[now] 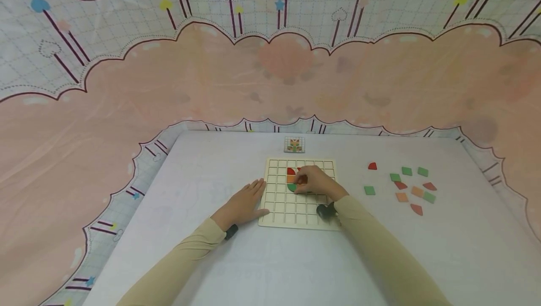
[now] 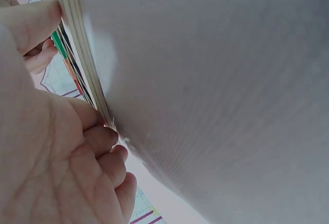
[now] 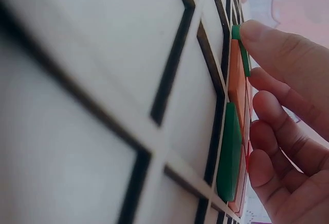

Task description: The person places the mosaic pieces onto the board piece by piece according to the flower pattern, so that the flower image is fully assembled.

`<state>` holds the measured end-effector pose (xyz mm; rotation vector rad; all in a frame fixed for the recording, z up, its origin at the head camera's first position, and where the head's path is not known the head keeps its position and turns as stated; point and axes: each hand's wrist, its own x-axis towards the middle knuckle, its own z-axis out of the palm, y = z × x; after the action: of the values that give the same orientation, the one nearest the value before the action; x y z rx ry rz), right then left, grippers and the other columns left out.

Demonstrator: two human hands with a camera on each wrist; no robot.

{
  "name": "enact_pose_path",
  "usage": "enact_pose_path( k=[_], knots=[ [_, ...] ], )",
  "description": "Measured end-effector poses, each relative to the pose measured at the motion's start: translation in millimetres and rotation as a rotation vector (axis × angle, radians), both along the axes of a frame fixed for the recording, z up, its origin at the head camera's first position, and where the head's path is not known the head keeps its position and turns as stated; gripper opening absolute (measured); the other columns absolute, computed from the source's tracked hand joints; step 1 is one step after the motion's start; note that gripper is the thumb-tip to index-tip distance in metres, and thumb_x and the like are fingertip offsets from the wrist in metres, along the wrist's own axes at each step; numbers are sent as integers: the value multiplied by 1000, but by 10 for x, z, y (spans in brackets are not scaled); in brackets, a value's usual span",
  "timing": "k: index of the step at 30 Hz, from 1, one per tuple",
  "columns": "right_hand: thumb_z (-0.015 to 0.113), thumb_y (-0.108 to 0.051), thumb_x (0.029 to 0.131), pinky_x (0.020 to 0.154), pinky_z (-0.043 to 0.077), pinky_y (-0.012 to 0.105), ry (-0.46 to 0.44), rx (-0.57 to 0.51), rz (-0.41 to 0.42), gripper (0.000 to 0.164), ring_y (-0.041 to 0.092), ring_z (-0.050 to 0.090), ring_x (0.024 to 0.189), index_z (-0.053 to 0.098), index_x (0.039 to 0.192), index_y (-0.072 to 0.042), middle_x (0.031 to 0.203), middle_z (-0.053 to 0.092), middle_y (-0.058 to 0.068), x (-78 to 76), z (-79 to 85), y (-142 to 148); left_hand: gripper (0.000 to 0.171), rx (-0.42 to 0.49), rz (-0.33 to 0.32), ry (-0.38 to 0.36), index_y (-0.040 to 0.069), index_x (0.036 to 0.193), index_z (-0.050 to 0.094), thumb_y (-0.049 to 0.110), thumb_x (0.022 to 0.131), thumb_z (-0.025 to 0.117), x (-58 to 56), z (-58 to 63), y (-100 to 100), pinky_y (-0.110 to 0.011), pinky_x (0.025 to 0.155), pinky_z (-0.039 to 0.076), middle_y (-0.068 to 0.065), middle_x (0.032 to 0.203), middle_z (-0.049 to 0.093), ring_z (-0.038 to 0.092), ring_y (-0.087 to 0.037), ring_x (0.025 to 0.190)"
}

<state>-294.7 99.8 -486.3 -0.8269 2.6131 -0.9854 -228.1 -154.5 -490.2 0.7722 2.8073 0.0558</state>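
Observation:
A cream grid board (image 1: 272, 202) lies on the table. My right hand (image 1: 316, 180) is over its upper middle, pinching a tilted green piece (image 3: 245, 58) between thumb and index finger; the other fingers curl loosely beside it. In the grid, a red quarter-round piece (image 1: 290, 171), an orange square (image 1: 290, 179) and a green quarter-round piece (image 1: 291, 187) sit in a column, left of that hand. More pieces there are partly hidden by my fingers. My left hand (image 1: 244, 202) rests at the board's left edge, fingers extended against the side and thumb touching the rim.
Behind the board lies a small pattern card (image 1: 294, 145) with a coloured figure on a grid. To the right, loose red pieces (image 1: 416, 209), green squares (image 1: 369, 190) and orange squares (image 1: 402, 197) are scattered on the white table (image 1: 211, 165). A patterned cloth (image 1: 211, 85) hangs behind.

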Motion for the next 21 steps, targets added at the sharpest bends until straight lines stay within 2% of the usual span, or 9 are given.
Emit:
enact_pose_path(
  k=[21],
  knots=[
    [77,-17,77,70,49,22,-6,-8,7,13,10,54,75,70,85,-9,84,65,1,-5,17,33,85,-10,-12,15,0,149,19,57,92,46,-5,-20,-1,-40,118,24,-15,156,20,20,-28,145]
  ],
)
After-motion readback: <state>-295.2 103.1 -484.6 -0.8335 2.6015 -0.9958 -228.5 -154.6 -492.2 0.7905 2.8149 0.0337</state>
